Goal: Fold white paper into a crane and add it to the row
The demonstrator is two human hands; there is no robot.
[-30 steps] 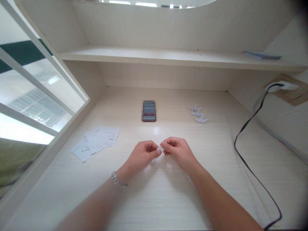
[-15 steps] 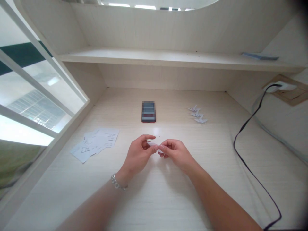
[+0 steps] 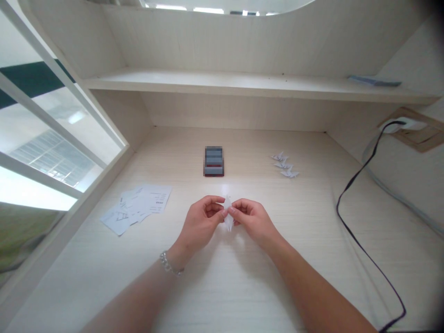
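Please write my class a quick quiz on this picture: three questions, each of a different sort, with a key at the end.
1. On which wrist is the bracelet?
2. What do the left hand and right hand hold between them?
A) a pen
B) folded paper
C) a cup
3. True or false: the loose sheets lie to the left of the small paper figures.

Key: 1. the left wrist; 2. B; 3. true.

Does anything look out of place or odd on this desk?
Mildly: the loose papers at left overlap at uneven angles, and the dark object beyond the folded paper shows only as coarse blocks, unlike its clearer surroundings. I see no spill on the desk.
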